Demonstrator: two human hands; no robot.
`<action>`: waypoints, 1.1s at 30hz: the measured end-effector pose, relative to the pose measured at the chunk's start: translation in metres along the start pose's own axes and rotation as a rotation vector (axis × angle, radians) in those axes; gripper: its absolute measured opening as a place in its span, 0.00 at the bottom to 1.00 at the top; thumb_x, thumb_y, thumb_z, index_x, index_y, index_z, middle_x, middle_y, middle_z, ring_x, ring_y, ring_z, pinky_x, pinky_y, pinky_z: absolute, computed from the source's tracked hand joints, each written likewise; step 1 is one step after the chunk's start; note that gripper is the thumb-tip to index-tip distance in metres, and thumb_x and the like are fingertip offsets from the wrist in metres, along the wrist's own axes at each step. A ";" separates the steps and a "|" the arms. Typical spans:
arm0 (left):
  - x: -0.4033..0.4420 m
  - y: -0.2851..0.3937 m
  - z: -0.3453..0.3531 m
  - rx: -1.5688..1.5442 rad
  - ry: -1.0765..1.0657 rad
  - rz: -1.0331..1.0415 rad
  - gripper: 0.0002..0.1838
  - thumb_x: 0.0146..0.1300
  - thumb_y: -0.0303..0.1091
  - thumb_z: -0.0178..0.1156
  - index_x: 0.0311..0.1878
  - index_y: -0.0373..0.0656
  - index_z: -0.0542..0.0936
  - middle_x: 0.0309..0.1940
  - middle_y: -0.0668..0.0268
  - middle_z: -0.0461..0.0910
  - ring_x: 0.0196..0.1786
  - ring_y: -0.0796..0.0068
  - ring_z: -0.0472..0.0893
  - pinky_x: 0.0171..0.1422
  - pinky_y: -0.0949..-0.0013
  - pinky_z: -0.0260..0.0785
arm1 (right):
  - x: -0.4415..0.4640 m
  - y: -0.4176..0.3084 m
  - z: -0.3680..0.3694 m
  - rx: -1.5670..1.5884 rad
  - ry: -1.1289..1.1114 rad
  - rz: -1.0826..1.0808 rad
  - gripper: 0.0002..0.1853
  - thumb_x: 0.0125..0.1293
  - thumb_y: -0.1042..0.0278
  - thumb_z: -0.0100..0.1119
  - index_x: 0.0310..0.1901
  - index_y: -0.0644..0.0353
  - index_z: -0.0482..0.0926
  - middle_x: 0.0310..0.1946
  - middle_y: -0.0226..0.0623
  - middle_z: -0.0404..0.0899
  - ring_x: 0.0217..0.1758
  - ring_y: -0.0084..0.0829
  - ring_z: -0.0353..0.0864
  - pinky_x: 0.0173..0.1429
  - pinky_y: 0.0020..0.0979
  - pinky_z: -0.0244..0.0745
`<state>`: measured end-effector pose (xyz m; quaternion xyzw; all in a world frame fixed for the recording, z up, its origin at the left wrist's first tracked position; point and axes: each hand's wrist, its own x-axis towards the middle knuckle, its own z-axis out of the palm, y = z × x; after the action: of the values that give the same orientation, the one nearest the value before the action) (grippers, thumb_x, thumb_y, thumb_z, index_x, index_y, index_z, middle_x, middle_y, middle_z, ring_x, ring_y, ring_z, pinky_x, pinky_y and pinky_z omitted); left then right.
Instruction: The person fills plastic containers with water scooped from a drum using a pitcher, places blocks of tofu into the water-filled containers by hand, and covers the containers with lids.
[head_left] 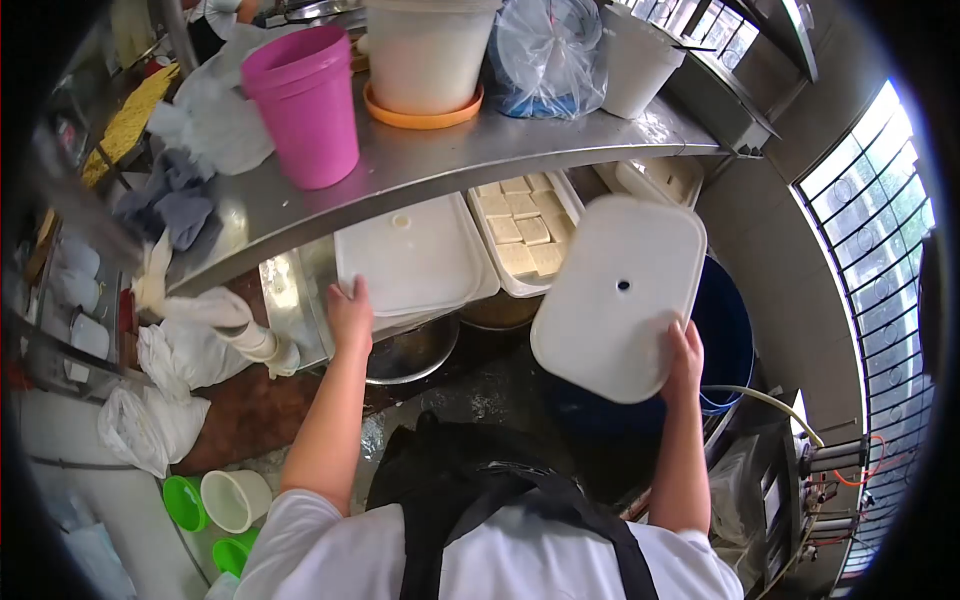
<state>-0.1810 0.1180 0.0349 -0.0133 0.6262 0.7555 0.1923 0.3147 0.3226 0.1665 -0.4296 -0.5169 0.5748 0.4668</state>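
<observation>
My right hand [683,362] is closed on the edge of a white plastic lid [610,300]. The lid is tilted, with rounded corners and a small dark hole near its middle. On the left, my left hand [350,315] grips the near-left edge of a white rectangular tray [415,260], its thumb and fingers at the rim. Between the two lies a white tub [489,235] filled with rows of pale blocks that look like tofu [520,222]. The raised lid hides part of another white tub [660,180] behind it.
A steel shelf [420,165] overhangs the trays, bearing a pink bucket [308,110], a large white bucket [430,60] and a bagged bundle [548,60]. A blue barrel [728,330] with a hose [770,397] stands right. Below left are a metal bowl [412,355] and white sacks [150,430].
</observation>
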 end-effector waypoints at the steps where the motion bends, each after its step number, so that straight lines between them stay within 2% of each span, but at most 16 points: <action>1: 0.000 -0.007 -0.001 0.552 0.043 0.236 0.30 0.74 0.47 0.64 0.67 0.32 0.72 0.57 0.50 0.79 0.59 0.52 0.78 0.65 0.52 0.71 | 0.025 -0.006 0.006 0.011 -0.049 0.009 0.18 0.77 0.63 0.61 0.62 0.62 0.79 0.47 0.32 0.84 0.46 0.27 0.84 0.52 0.31 0.81; 2: -0.001 -0.012 -0.002 1.103 0.086 0.477 0.34 0.71 0.47 0.66 0.70 0.33 0.70 0.61 0.46 0.77 0.63 0.44 0.76 0.69 0.46 0.69 | 0.051 -0.010 0.014 0.024 -0.101 0.017 0.18 0.77 0.62 0.61 0.63 0.62 0.78 0.47 0.32 0.84 0.47 0.27 0.84 0.52 0.31 0.81; 3: -0.008 -0.009 -0.001 1.095 0.051 0.433 0.37 0.66 0.45 0.70 0.72 0.36 0.70 0.63 0.42 0.74 0.67 0.35 0.71 0.72 0.39 0.63 | 0.076 -0.014 0.023 0.039 -0.128 0.041 0.19 0.78 0.62 0.61 0.64 0.62 0.78 0.48 0.33 0.85 0.47 0.27 0.84 0.52 0.31 0.82; 7: 0.001 -0.044 -0.017 1.120 -0.019 0.547 0.39 0.62 0.40 0.72 0.72 0.36 0.69 0.65 0.40 0.73 0.67 0.38 0.71 0.75 0.43 0.60 | 0.194 -0.003 0.037 0.038 -0.297 0.120 0.21 0.79 0.61 0.60 0.67 0.63 0.77 0.50 0.35 0.86 0.50 0.28 0.86 0.53 0.32 0.83; 9: -0.010 -0.045 -0.018 1.145 0.045 0.627 0.38 0.62 0.40 0.72 0.72 0.36 0.69 0.64 0.41 0.74 0.67 0.38 0.71 0.75 0.43 0.60 | 0.252 0.022 0.048 -0.136 -0.381 0.192 0.24 0.76 0.60 0.62 0.68 0.64 0.76 0.50 0.42 0.87 0.49 0.38 0.88 0.56 0.40 0.84; 10: -0.015 -0.042 -0.015 1.159 0.100 0.708 0.37 0.62 0.40 0.72 0.71 0.36 0.70 0.63 0.41 0.74 0.67 0.39 0.71 0.74 0.43 0.60 | 0.281 0.052 0.054 -0.124 -0.387 0.198 0.24 0.76 0.60 0.62 0.68 0.64 0.76 0.50 0.42 0.87 0.49 0.38 0.88 0.56 0.40 0.84; 12: -0.021 -0.026 -0.003 1.203 0.086 0.829 0.36 0.62 0.39 0.72 0.70 0.36 0.70 0.63 0.43 0.75 0.66 0.39 0.72 0.74 0.42 0.61 | 0.326 0.111 0.065 -1.292 -0.123 -0.309 0.28 0.73 0.57 0.65 0.69 0.63 0.75 0.55 0.52 0.85 0.54 0.50 0.87 0.61 0.48 0.82; 14: -0.027 -0.016 0.015 1.247 0.068 0.932 0.35 0.62 0.39 0.71 0.70 0.36 0.71 0.63 0.44 0.76 0.66 0.39 0.72 0.73 0.42 0.62 | 0.314 0.127 0.111 -1.361 -0.182 -0.511 0.32 0.71 0.51 0.64 0.71 0.60 0.74 0.65 0.55 0.78 0.67 0.56 0.78 0.68 0.54 0.76; 16: -0.017 -0.009 0.050 1.222 -0.041 1.016 0.32 0.63 0.36 0.69 0.68 0.36 0.72 0.62 0.45 0.77 0.64 0.39 0.73 0.71 0.41 0.65 | 0.287 0.141 0.157 -1.262 -0.337 -0.660 0.31 0.73 0.47 0.61 0.71 0.56 0.75 0.70 0.48 0.75 0.75 0.52 0.70 0.71 0.54 0.72; 20: 0.033 -0.011 0.119 1.267 -0.303 0.686 0.26 0.72 0.39 0.62 0.68 0.35 0.73 0.69 0.43 0.74 0.71 0.38 0.72 0.76 0.46 0.65 | 0.277 0.141 0.204 -1.247 -0.550 -0.556 0.31 0.74 0.44 0.59 0.70 0.55 0.76 0.68 0.44 0.76 0.74 0.52 0.69 0.72 0.54 0.69; 21: 0.047 -0.014 0.128 1.277 -0.296 0.674 0.26 0.72 0.39 0.62 0.68 0.35 0.73 0.69 0.43 0.74 0.71 0.38 0.72 0.76 0.46 0.65 | 0.277 0.139 0.209 -1.374 -0.576 -0.545 0.31 0.74 0.43 0.59 0.70 0.55 0.76 0.67 0.44 0.77 0.72 0.52 0.71 0.71 0.53 0.69; 23: 0.071 -0.019 0.144 1.478 -0.392 0.393 0.26 0.76 0.42 0.58 0.71 0.38 0.73 0.72 0.43 0.72 0.73 0.39 0.71 0.77 0.46 0.65 | 0.281 0.144 0.212 -1.503 -0.611 -0.533 0.31 0.73 0.42 0.59 0.69 0.55 0.77 0.66 0.44 0.77 0.70 0.52 0.72 0.71 0.52 0.69; 24: 0.077 -0.023 0.147 1.480 -0.391 0.383 0.26 0.76 0.42 0.58 0.71 0.38 0.73 0.72 0.43 0.72 0.73 0.39 0.71 0.77 0.46 0.65 | 0.283 0.148 0.210 -1.455 -0.600 -0.565 0.32 0.73 0.41 0.59 0.69 0.55 0.77 0.65 0.45 0.78 0.69 0.53 0.72 0.71 0.52 0.69; 26: 0.089 -0.029 0.150 1.512 -0.358 0.658 0.26 0.78 0.44 0.54 0.72 0.40 0.74 0.72 0.44 0.72 0.74 0.40 0.71 0.78 0.46 0.64 | 0.289 0.155 0.207 -1.407 -0.591 -0.587 0.32 0.72 0.41 0.59 0.69 0.55 0.77 0.64 0.46 0.78 0.68 0.53 0.73 0.71 0.53 0.70; 29: 0.100 -0.030 0.154 1.516 -0.353 0.648 0.26 0.78 0.43 0.54 0.72 0.40 0.74 0.73 0.45 0.73 0.76 0.42 0.70 0.80 0.48 0.62 | 0.302 0.164 0.202 -1.313 -0.662 -0.554 0.33 0.70 0.41 0.61 0.69 0.56 0.77 0.61 0.49 0.80 0.67 0.55 0.74 0.69 0.53 0.71; 33: 0.115 -0.030 0.156 1.518 -0.426 0.566 0.27 0.78 0.44 0.54 0.73 0.40 0.73 0.74 0.46 0.72 0.77 0.44 0.70 0.81 0.48 0.60 | 0.317 0.169 0.207 -1.166 -0.634 -0.736 0.32 0.69 0.42 0.64 0.68 0.55 0.77 0.60 0.52 0.80 0.66 0.57 0.74 0.69 0.54 0.71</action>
<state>-0.2439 0.3021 0.0106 0.4204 0.8948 0.1349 0.0664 0.0353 0.5882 0.0146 -0.2209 -0.9564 0.1117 0.1549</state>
